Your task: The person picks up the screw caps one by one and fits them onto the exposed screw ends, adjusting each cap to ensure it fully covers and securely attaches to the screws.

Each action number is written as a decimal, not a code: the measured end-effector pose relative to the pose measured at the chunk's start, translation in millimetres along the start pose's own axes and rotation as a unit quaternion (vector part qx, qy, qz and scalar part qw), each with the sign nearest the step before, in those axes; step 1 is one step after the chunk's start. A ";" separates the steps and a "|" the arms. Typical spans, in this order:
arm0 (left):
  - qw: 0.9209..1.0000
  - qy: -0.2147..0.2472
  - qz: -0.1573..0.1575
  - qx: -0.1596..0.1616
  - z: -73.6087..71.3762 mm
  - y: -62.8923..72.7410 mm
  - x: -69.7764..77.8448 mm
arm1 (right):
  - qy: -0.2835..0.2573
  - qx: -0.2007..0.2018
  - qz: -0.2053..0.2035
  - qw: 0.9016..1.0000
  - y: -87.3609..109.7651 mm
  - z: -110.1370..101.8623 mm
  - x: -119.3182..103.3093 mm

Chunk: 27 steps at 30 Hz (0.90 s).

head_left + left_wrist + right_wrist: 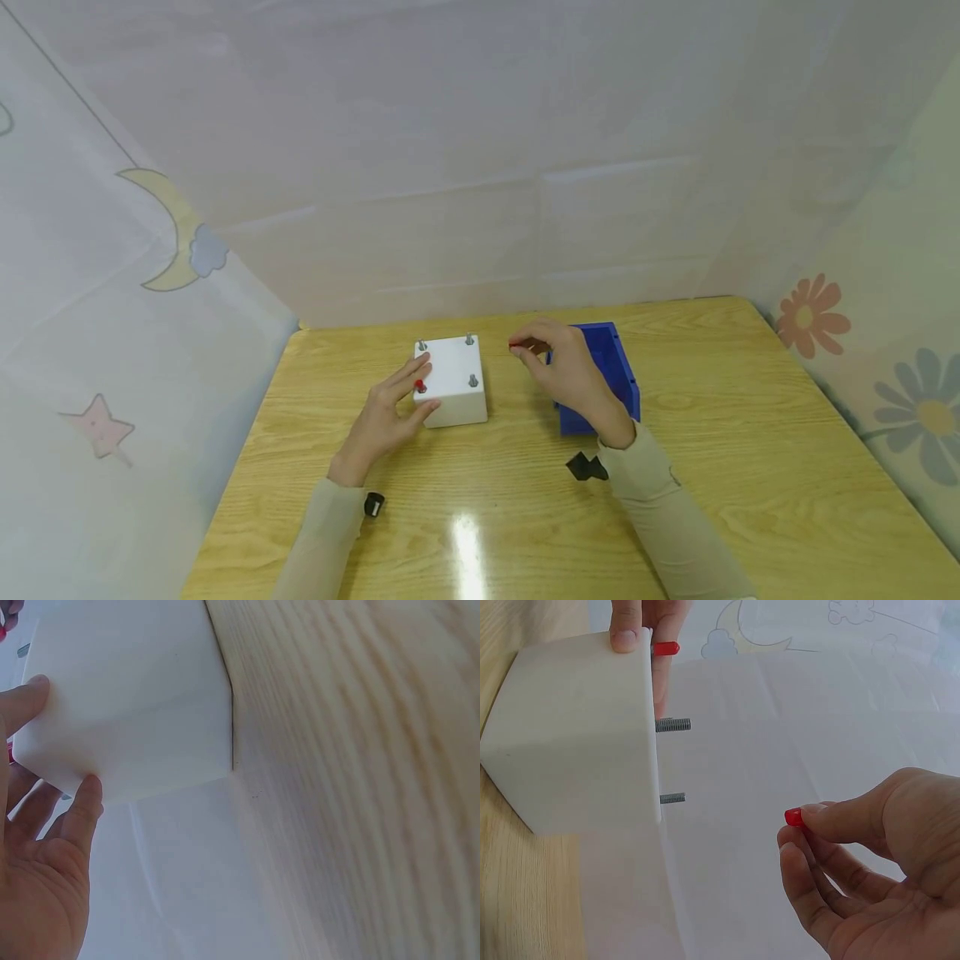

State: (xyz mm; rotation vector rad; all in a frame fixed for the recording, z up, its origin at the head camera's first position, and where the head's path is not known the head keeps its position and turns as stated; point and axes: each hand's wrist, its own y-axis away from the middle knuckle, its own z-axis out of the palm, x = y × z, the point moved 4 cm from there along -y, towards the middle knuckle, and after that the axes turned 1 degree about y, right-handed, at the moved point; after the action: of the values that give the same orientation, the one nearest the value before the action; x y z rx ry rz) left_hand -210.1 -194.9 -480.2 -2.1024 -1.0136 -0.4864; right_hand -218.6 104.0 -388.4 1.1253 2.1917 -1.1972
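Observation:
A white box (456, 371) stands on the table with upright threaded bolts at its top corners. One red cap (420, 385) covers the near-left bolt; the bare metal of a near-right bolt (473, 381) and a far-right bolt (469, 340) shows. My left hand (381, 423) grips the box's left side, thumb on the front face, other fingers over the top and left side. Between right thumb and fingertips, my right hand (567, 368) pinches a second red cap (793, 817), held in the air to the right of the box and apart from the bolts.
A blue bin (577, 424) sits on the wooden table (420, 533) under and beyond my right hand, which hides part of its inside. Behind the table hangs a pale sheet (465, 208). Black wrist mounts show at both sleeves.

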 end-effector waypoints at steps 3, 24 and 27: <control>1.000 -0.004 0.007 0.003 -0.2 -0.6 1.1 | -0.007 0.000 0.000 1.000 -0.6 1.5 -0.6; 1.000 0.004 0.019 0.016 -1.2 -0.7 4.5 | -0.012 -0.014 -0.004 1.000 -2.2 14.6 -7.0; 1.000 0.002 0.017 0.013 -0.9 -1.0 4.3 | -0.012 -0.015 -0.004 1.000 -2.0 17.0 -7.8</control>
State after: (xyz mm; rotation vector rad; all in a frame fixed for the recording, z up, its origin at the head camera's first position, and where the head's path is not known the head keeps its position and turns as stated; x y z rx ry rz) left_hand -208.3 -193.0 -476.5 -2.0910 -0.9751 -0.4574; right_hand -216.2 85.7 -391.6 1.0846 2.1906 -1.1708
